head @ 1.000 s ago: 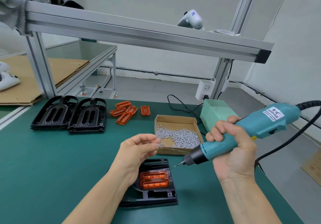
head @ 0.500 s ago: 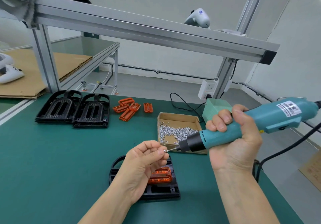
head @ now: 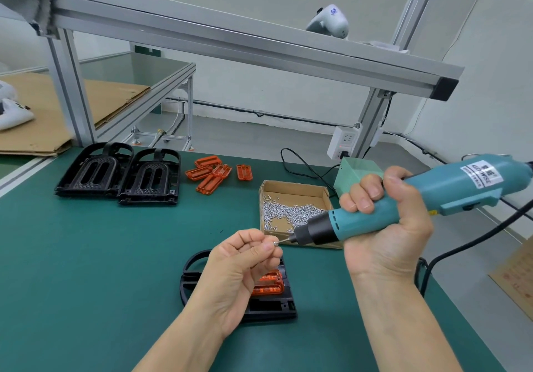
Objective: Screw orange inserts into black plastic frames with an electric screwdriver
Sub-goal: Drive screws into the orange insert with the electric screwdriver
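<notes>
My right hand (head: 386, 221) grips a teal electric screwdriver (head: 403, 201), its bit pointing left. My left hand (head: 239, 265) pinches a small silver screw (head: 276, 243) at the bit's tip, above the table. Below my left hand a black plastic frame (head: 271, 305) lies on the green mat with an orange insert (head: 268, 283) seated in it; my hand hides part of both. Two more black frames (head: 121, 175) lie at the back left. Several loose orange inserts (head: 213, 172) lie behind the middle of the mat.
An open cardboard box (head: 294, 189) of silver screws sits right of centre. A pale green power box (head: 357, 172) and a wall socket strip (head: 343, 143) stand behind it, with black cables trailing. An aluminium beam (head: 230, 42) crosses overhead. The mat's right edge drops off near the cable.
My two hands came together: the screwdriver tip swung up and left to meet the screw pinched in my left hand, which rose slightly. The camera view tilted upward.
</notes>
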Demonstrator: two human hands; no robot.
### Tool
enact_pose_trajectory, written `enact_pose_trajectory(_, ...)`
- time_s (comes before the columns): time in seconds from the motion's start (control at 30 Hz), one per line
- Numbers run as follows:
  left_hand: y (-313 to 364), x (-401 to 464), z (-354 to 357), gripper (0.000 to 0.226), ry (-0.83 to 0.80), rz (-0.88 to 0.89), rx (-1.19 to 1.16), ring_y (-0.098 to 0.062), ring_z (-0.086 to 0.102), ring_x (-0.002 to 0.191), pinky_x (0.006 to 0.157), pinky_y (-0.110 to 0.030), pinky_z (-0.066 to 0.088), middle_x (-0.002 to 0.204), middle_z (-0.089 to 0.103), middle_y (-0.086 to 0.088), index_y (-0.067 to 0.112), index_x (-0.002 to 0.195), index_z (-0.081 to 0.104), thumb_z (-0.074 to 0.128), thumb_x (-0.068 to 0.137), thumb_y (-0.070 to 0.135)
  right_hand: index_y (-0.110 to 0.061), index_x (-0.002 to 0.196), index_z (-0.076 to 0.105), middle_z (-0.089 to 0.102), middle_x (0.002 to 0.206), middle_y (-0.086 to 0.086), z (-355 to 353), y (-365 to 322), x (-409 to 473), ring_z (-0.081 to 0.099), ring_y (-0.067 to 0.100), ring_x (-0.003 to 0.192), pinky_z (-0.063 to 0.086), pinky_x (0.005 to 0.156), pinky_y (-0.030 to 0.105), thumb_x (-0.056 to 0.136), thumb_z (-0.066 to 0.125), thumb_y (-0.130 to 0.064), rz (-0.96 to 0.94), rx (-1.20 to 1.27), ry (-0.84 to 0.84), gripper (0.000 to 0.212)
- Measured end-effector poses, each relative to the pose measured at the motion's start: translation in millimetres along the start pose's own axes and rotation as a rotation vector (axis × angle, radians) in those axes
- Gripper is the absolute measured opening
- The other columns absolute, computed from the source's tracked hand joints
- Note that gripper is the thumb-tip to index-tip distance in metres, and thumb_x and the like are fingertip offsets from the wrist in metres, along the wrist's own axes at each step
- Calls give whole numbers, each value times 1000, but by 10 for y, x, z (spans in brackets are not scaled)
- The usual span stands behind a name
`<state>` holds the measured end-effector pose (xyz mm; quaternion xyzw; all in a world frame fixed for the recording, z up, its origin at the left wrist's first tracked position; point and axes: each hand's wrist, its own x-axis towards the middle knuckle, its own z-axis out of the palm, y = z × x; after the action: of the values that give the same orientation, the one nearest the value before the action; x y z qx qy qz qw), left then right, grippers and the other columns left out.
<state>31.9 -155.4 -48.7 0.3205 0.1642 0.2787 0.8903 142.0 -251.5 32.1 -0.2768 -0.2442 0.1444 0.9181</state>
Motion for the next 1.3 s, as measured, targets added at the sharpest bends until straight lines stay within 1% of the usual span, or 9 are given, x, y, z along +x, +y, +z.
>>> enact_pose_trajectory(0.2,-90,15,25,25,105,19,11,-20,67,58,54,-22,57,73,69,-16,-1,84,58,68,61,-6,-21,73,43,37,56,-6,-28,55,-56,35,8,42,35,45,20,74,46,-10,-50,-23,4,11)
enact_pose_trajectory(0.47,-137,38,30,24,112,42,60,-20,67,60,55,-23,56,76,70,-16,0,81,58,69,60,-4,-22,73,43,36,57,-6,-120,78,-21,35,8,42,35,45,19,73,46,-11,-41,-24,41,11)
enact_pose_trajectory(0.67,-18,55,-43,39,41,113,342,-16,69,94,83,-29,52,98,74,-6,11,96,68,76,59,22,-21,74,41,36,57,-5,-173,61,75,34,8,42,34,45,20,72,47,-11,-3,-44,22,12)
enact_pose_trajectory(0.77,86,86,-173,24,89,249,606,-4,64,102,93,-24,45,103,73,8,21,99,70,72,76,14,-21,74,43,36,57,-4,-231,86,108,35,9,42,35,45,20,72,48,-10,46,-85,-13,13)
enact_pose_trajectory(0.87,107,93,-353,19,99,397,1151,12,51,108,97,-20,36,103,65,26,35,98,69,70,82,27,-21,74,46,38,56,-4,-295,164,126,36,9,42,36,45,21,72,50,-8,115,-140,-48,13)
enact_pose_trajectory(0.97,22,77,-415,31,-96,455,1591,9,39,121,113,-25,12,105,59,28,37,100,68,63,75,54,-19,73,46,37,56,-2,-335,266,139,35,11,42,36,45,21,70,51,-5,156,-216,-82,15)
enact_pose_trajectory(1.03,-47,79,-414,40,-218,424,1832,7,28,130,115,-31,-6,113,57,32,40,104,67,54,74,64,-20,71,48,37,56,-1,-355,326,141,35,12,42,36,45,22,70,51,-3,175,-256,-108,17)
enact_pose_trajectory(1.1,-74,85,-418,42,-269,406,1976,6,20,135,115,-38,-15,124,51,33,43,107,66,49,79,68,-20,69,50,38,56,0,-369,371,137,36,13,42,36,45,23,70,52,-3,191,-290,-137,18)
enact_pose_trajectory(1.3,-61,76,-418,44,-318,420,2050,1,15,138,113,-43,-20,133,47,29,45,110,65,41,82,70,-18,70,49,39,56,1,-381,435,134,37,15,42,37,45,24,59,65,-15,205,-377,-217,19)
